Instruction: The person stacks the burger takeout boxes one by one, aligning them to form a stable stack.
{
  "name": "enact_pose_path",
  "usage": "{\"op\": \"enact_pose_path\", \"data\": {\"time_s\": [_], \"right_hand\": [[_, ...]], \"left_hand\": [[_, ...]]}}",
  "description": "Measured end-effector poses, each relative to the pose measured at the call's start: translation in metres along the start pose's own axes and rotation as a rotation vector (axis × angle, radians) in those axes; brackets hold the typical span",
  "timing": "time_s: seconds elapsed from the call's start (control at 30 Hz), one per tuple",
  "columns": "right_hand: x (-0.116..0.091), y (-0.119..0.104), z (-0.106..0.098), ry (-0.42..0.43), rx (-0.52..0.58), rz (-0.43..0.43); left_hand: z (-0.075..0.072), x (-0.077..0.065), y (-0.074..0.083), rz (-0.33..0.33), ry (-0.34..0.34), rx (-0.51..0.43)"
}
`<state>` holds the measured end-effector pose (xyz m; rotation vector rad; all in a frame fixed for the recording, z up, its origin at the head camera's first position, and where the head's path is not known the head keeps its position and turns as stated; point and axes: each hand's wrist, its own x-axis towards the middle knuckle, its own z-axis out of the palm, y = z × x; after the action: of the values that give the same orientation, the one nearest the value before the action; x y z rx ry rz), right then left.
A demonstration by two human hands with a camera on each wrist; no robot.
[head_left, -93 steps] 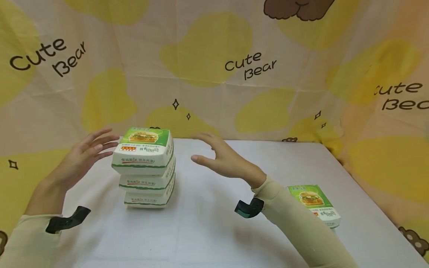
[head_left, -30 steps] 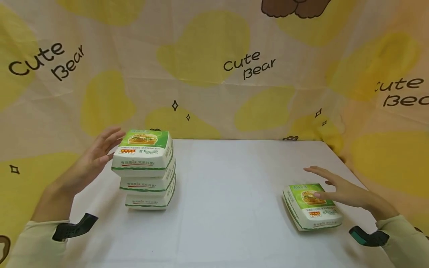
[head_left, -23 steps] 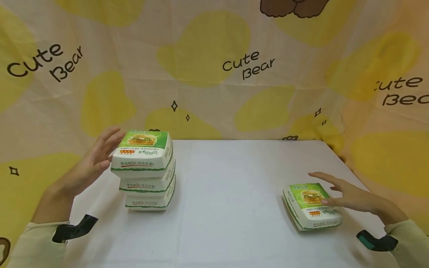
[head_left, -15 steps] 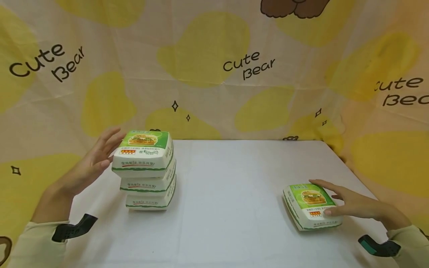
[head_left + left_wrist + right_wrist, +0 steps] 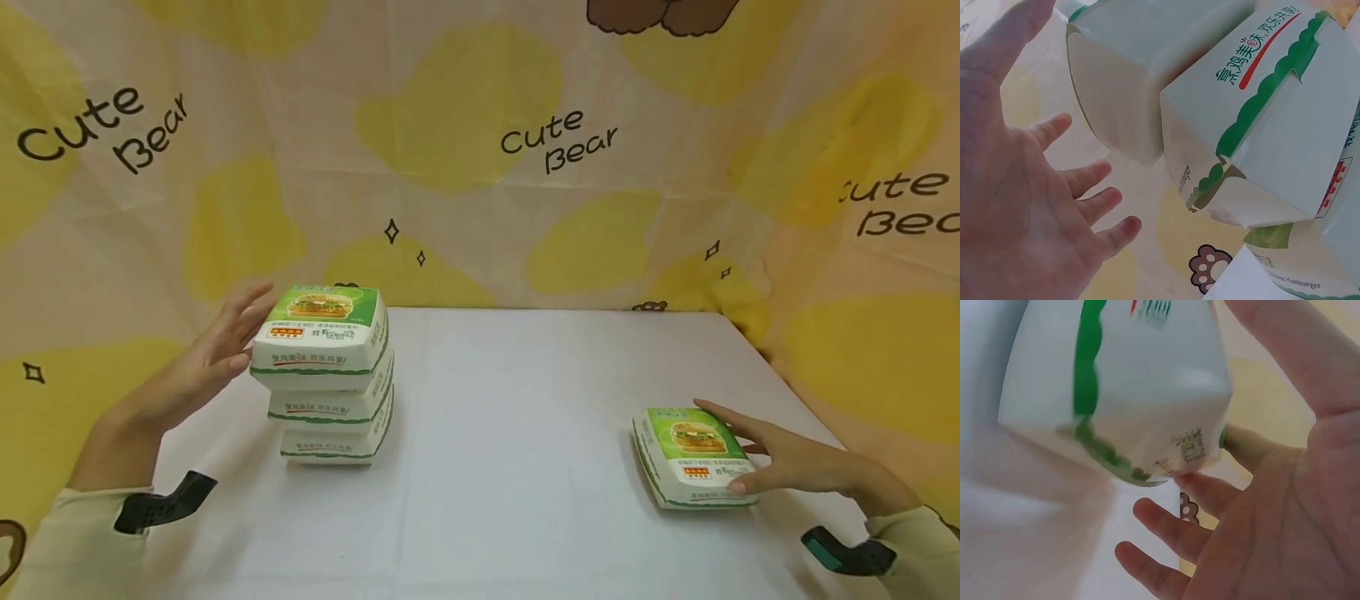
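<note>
At the left of the white table, three green-and-white hamburger boxes stand stacked, the top one jutting out past those below. My left hand is beside the upper left of the stack, fingers spread and extended, as the left wrist view shows. A single hamburger box lies at the right. My right hand spans its right side, thumb at the front corner and index finger at the back edge. In the right wrist view the index fingertip passes behind that box, while the ring and little fingers stay off it.
The white tablecloth stretches between the stack and the single box. Behind and to the right hangs a patterned cloth with yellow patches and "Cute Bear" lettering. A black band sits on each sleeve.
My right hand has gone from the stack to the single box, then lowered onto its right side. That box has shifted slightly. My left hand has come closer to the stack.
</note>
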<state>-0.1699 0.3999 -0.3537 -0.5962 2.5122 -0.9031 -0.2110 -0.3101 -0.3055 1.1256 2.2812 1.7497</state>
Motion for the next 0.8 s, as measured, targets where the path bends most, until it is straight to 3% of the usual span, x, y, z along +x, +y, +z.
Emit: {"op": "enact_pose_path", "data": {"time_s": [0.27, 0.57, 0.8], "right_hand": [[-0.004, 0.007, 0.001, -0.033, 0.036, -0.002], [-0.002, 0.007, -0.002, -0.057, 0.039, 0.049], [0.009, 0.000, -0.004, -0.021, 0.044, 0.067]], "left_hand": [[0.000, 0.000, 0.001, -0.096, -0.020, 0.039], [0.002, 0.002, 0.001, -0.104, -0.039, 0.023], [0.004, 0.000, 0.002, -0.105, -0.032, 0.027]]}}
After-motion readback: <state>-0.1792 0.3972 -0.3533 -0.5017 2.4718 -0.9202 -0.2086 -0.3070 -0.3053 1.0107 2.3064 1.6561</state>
